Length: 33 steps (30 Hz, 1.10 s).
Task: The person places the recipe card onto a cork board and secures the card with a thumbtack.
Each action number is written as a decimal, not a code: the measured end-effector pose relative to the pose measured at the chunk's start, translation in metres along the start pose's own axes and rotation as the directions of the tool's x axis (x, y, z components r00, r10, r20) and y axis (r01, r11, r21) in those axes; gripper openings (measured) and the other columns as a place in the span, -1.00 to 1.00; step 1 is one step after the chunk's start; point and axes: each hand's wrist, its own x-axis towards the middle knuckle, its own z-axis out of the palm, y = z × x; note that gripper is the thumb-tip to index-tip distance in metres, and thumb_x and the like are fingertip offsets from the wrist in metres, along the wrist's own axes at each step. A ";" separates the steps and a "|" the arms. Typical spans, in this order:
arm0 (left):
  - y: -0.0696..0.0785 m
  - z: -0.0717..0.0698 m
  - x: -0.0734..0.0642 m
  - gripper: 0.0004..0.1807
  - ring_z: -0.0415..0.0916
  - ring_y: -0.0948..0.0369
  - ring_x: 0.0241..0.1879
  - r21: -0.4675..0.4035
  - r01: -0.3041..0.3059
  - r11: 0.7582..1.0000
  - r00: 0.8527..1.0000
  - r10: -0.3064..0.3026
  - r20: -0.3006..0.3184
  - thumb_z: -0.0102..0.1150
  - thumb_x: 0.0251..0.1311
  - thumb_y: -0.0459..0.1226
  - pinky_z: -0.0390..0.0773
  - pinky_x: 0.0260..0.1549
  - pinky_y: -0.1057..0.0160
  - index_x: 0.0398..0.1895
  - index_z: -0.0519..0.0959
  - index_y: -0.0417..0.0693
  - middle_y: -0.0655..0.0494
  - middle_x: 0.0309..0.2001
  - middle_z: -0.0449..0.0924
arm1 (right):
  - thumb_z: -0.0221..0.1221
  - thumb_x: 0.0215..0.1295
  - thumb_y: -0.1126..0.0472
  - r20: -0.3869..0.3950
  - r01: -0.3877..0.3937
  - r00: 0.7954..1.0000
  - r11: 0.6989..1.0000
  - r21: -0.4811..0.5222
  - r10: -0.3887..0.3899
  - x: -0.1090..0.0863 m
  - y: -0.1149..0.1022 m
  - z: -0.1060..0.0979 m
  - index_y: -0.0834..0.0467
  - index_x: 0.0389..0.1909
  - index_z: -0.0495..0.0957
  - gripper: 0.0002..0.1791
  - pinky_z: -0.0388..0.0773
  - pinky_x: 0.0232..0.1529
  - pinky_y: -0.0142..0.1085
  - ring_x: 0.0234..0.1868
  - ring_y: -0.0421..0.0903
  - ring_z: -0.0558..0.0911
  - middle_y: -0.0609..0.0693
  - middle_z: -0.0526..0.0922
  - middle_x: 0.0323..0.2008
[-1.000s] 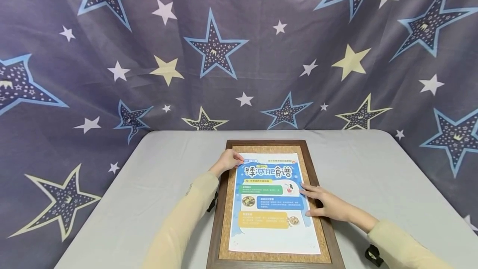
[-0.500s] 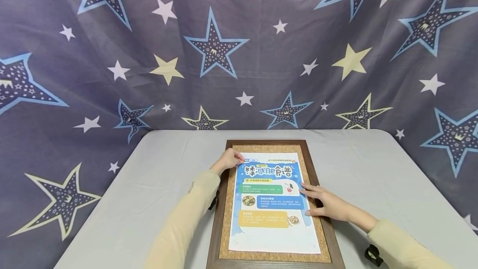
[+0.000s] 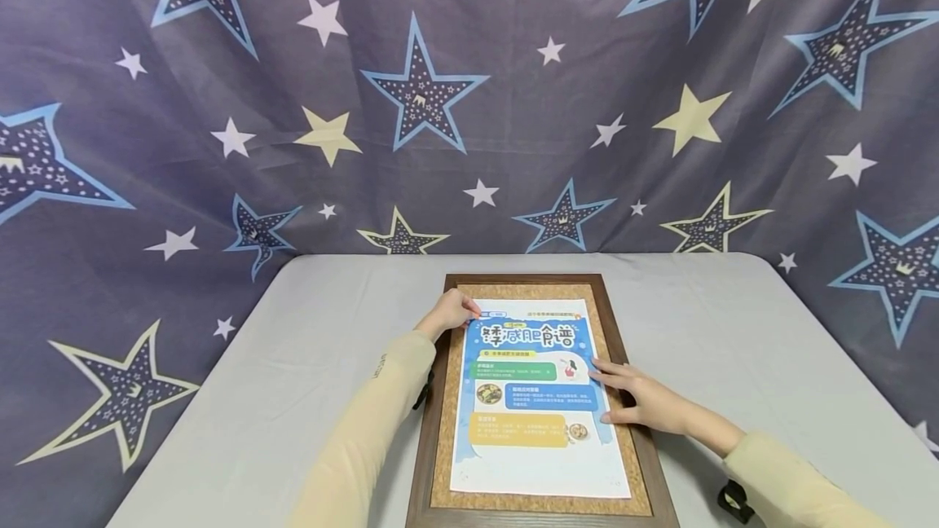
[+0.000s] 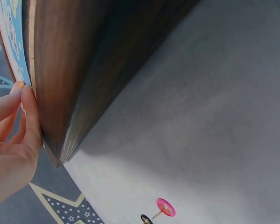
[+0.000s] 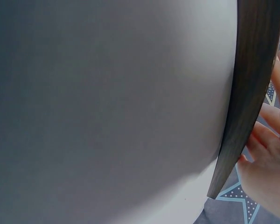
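Observation:
A printed poster, blue and white with coloured text boxes, lies on a cork board inside a dark wooden frame. At its upper left corner my left hand pinches a small orange-yellow thumbtack between thumb and index finger, against the sheet. Most of that tack is hidden by the fingertips. Halfway down the right edge, my right hand rests with spread fingers on the poster and the frame side. In the right wrist view the fingers reach over the frame's far side, and their tips are hidden.
A pink thumbtack and a black thumbtack lie on the grey-covered table, in the left wrist view. Behind the table hangs a purple star-patterned curtain. Dark wrist straps show below the sleeves.
My left hand shifts very slightly at the poster's upper left corner and keeps its pinch. The right hand, poster and board stay in place.

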 end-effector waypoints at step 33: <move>0.131 -0.039 -0.094 -0.90 0.49 0.20 -0.65 0.056 0.161 0.985 0.985 -0.157 -0.075 0.11 0.06 -0.47 0.52 -0.60 0.32 -0.46 0.63 -0.26 -0.06 -0.38 0.60 | 0.16 0.08 -0.05 0.006 -0.003 1.000 1.000 0.003 0.003 0.000 0.000 0.001 0.38 0.15 0.27 -0.26 0.19 0.04 0.18 0.18 0.34 0.16 0.33 0.16 0.22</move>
